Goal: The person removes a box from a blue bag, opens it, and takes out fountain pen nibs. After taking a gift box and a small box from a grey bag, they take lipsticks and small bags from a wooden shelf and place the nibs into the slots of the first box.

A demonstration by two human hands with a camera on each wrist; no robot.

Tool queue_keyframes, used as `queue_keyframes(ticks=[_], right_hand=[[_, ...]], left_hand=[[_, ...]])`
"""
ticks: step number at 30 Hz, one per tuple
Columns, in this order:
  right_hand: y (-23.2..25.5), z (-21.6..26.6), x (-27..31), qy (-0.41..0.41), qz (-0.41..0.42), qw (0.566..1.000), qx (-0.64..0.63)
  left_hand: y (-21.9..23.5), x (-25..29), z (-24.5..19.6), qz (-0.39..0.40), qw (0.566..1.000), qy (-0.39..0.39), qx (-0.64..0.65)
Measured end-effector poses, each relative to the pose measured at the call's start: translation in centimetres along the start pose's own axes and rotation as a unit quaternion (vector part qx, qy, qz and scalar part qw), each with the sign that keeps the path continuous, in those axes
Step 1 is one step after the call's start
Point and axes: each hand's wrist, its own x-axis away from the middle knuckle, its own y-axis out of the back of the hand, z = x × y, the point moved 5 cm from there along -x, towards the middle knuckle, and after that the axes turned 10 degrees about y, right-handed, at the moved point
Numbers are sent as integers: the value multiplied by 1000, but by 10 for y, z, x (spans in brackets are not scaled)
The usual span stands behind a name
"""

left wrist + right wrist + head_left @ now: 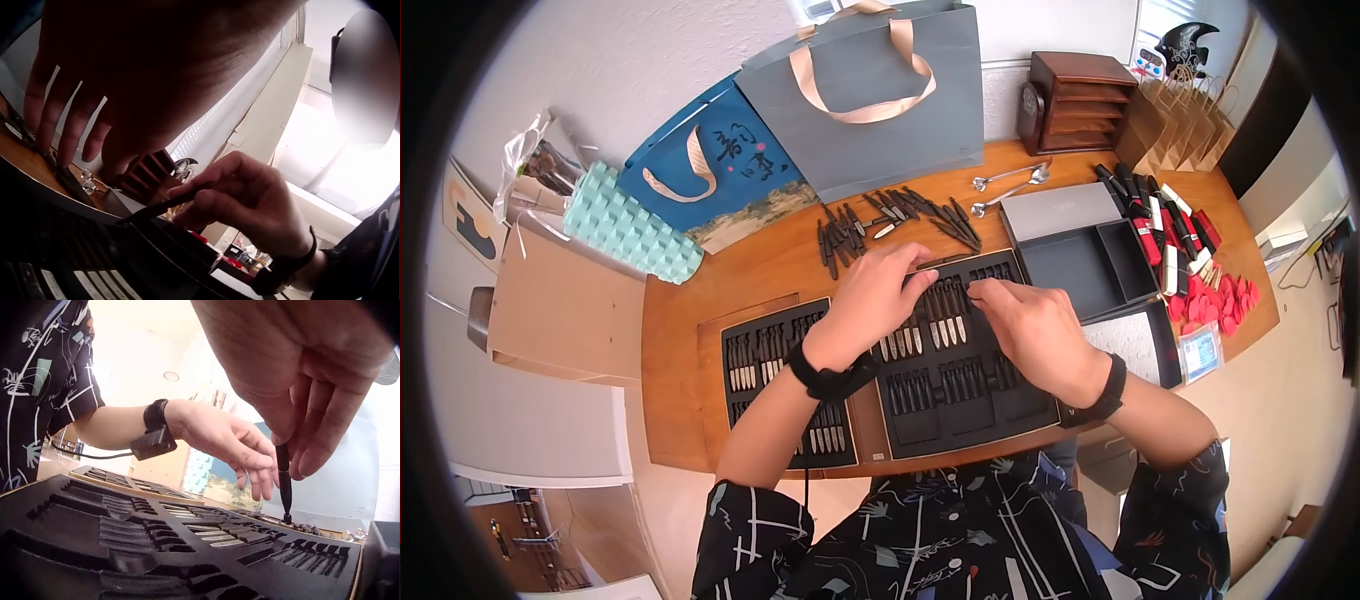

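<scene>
My right hand [1045,335] pinches a slim dark pen-like piece [285,481] between thumb and fingers, its pointed end downward. In the left wrist view the same dark piece [162,206] slants from the right hand [250,200]. My left hand [865,305] hovers over the upper part of a black slotted tray [920,432], fingers loosely bent, with nothing seen in them. Rows of dark pieces with silvery ends [948,331] lie in the tray's slots. Another slotted tray [736,350] adjoins on the left, partly hidden by the left forearm.
Loose dark pieces [835,243] lie behind the trays. At right are a grey-lidded box [1065,212], markers, red pieces [1220,302] and a small wooden rack [1080,95]. Gift bags [870,150] stand at the back, a teal textured bag [625,225] at left.
</scene>
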Motion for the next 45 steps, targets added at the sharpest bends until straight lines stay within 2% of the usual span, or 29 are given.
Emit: queue_keyframes(ticks=[3,6,8,10,13,15,17,25,34,36,45], right_hand=[[-5,0,-4,13,15,1000,-3],[-13,-2,-6,23,38,999,16],[-17,-5,-7,28,43,998,23],[-17,-5,-8,34,48,998,29],[-18,0,-6,32,101,993,43],[-29,3,1,33,171,982,71],[-36,3,5,40,187,979,73],[-44,9,8,78,257,956,114],[-49,16,9,101,238,954,154],[-52,17,11,82,270,945,163],[-51,18,13,80,277,940,179]], left_hand=[[-9,-9,12,-31,998,7,-51],[-17,-19,13,2,997,41,-68],[-22,-23,13,61,991,93,-79],[-25,-25,14,62,990,89,-89],[-27,-27,14,66,987,85,-116],[-29,-29,14,69,986,81,-130],[-30,-31,12,54,988,56,-137],[-36,-35,10,72,980,58,-176],[-42,-37,6,82,968,47,-234],[-43,-36,6,74,967,39,-239],[-45,-35,7,86,964,54,-246]])
